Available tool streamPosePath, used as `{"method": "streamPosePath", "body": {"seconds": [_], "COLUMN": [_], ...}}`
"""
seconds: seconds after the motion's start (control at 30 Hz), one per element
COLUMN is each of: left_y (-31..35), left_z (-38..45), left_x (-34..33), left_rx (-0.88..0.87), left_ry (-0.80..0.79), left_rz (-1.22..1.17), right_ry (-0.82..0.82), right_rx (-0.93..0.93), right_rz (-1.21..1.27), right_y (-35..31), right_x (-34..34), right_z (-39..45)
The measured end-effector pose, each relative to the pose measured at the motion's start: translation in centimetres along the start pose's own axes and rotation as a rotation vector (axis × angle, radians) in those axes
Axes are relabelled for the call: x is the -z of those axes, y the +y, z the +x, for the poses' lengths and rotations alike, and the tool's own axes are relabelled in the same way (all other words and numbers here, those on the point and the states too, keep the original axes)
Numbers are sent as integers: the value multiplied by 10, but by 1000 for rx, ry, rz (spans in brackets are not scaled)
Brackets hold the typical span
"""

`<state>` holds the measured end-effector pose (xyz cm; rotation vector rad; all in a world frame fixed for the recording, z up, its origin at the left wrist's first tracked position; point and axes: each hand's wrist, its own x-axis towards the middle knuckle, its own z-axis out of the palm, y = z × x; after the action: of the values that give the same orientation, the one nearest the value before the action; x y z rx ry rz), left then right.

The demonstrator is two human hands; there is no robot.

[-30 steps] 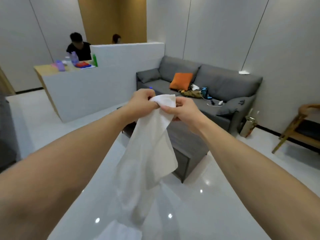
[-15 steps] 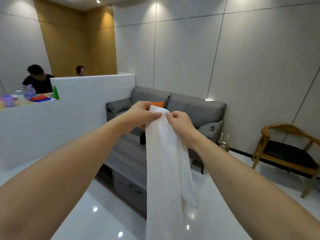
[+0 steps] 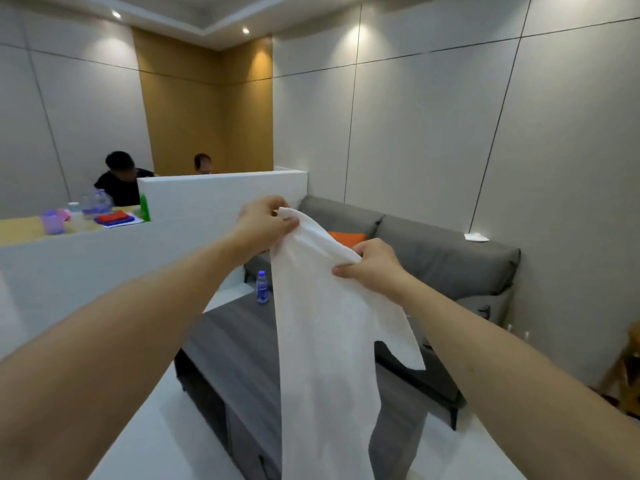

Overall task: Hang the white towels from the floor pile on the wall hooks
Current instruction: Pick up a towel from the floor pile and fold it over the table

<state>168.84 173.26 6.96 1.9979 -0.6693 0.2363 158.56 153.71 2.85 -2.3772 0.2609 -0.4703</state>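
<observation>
Left hand (image 3: pixel 265 223) pinches white towel (image 3: pixel 322 344) top corner; right hand (image 3: pixel 375 268) grips upper edge, fingers curled; towel hangs over grey coffee table (image 3: pixel 239 344).

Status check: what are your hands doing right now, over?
Left hand and right hand both grip white towel's top edge. Towel hanging free. No wall hooks in view.

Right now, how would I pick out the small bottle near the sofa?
Start at the long grey fabric sofa along the pale panelled wall. In front of it stands a low dark grey coffee table; the small clear plastic bottle stands upright at its far edge. Its blue cap and blue label set it apart.
</observation>
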Motion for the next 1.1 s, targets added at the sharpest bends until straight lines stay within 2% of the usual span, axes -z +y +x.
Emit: {"method": "streamPosePath", "body": {"seconds": [0.27,0.33,0.53,0.9,1.1], "left_y": [-42,-45,-59,-78,-123], "left_z": [67,79,79,103,146], "left_x": [-10,-17,-10,7,23], "left_rx": [140,170,274,349,380], "left_ry": [306,394,564,681,646], "left_rz": [127,182,299,405,426], "right_ry": [-32,-87,-113,-150,-162], "right_rx": [132,177,217,300,298], "right_rz": [-68,-54,-17,76,72], "right_y": [56,71,85,77,61], "right_x": [-2,5,18,11,-28], "right_z": [138,172,224,307,361]}}
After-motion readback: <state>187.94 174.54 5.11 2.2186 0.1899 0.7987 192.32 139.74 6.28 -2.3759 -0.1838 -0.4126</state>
